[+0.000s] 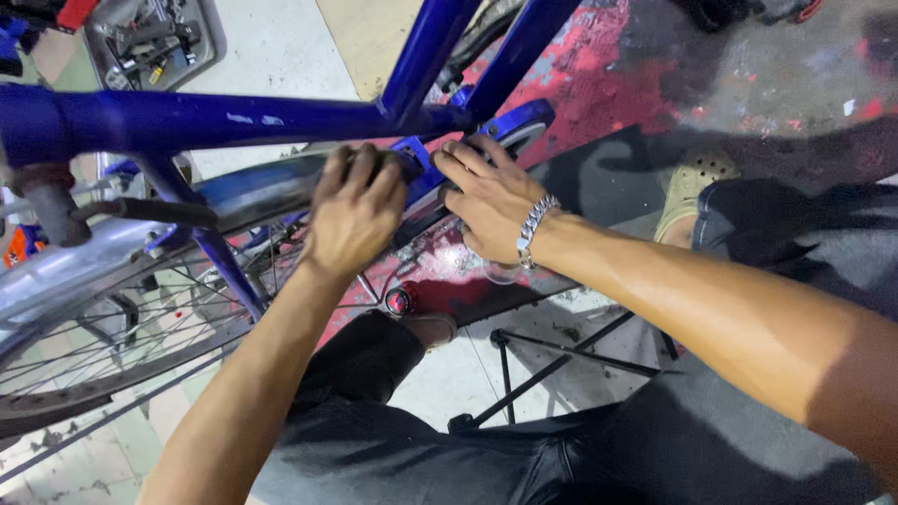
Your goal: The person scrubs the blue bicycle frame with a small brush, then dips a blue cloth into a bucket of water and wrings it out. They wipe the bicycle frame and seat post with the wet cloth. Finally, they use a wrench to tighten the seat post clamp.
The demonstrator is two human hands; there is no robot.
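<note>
A blue bicycle frame [187, 120] crosses the top of the head view, with its spoked wheel [103, 351] at the lower left. My left hand [354, 217] is wrapped over the blue mudguard [257, 190] above the wheel, fingers curled around its edge. My right hand [488, 198], with a silver chain bracelet [533, 227] at the wrist, rests its fingers on a blue bracket [416, 161] where the frame tubes meet. The two hands sit side by side, almost touching. What lies under the palms is hidden.
A grey tray of tools [154, 39] lies on the floor at the top left. A black stand [552, 360] with thin legs stands below the frame. My dark trousers [524, 449] fill the bottom. The floor is worn red and grey concrete [655, 75].
</note>
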